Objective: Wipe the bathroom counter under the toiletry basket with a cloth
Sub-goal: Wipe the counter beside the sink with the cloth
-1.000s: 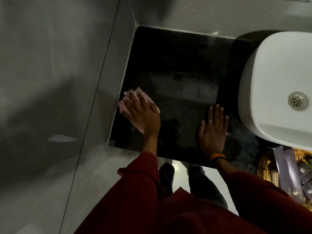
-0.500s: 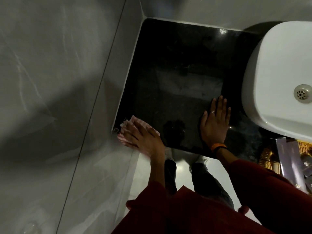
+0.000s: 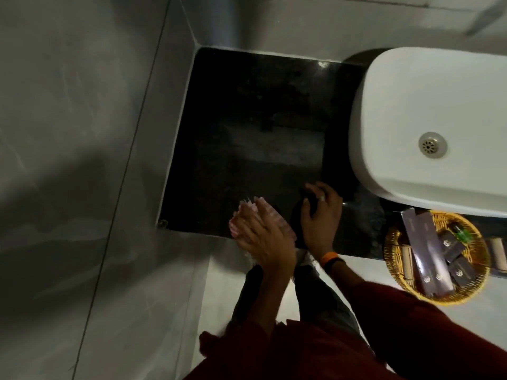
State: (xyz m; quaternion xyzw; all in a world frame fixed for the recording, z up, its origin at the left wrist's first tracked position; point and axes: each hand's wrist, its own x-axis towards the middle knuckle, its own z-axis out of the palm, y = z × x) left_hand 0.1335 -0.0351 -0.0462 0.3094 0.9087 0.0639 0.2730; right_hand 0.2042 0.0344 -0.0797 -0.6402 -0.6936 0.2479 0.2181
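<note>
The left hand (image 3: 260,237) lies flat, fingers together, pressing the pink cloth (image 3: 248,218) onto the black tabletop (image 3: 260,119) at its front edge, lower centre of the frame; a flat palm likely spreads pressure so the cloth drags evenly. The right hand (image 3: 319,215) sits just beside it, fingers curled down on the dark surface; whether it grips anything or only braces there I cannot tell, since what lies under it is as dark as the stone. The toiletry basket (image 3: 436,256), a woven yellow tray carrying dark boxes and small bottles, stands at the right edge of the frame, in front of the white sink (image 3: 428,127), well apart from the hands. It seems set aside so the patch it covers is bare for wiping. The cleared dark slab fills the middle of the frame, walled in grey at the left and top
</note>
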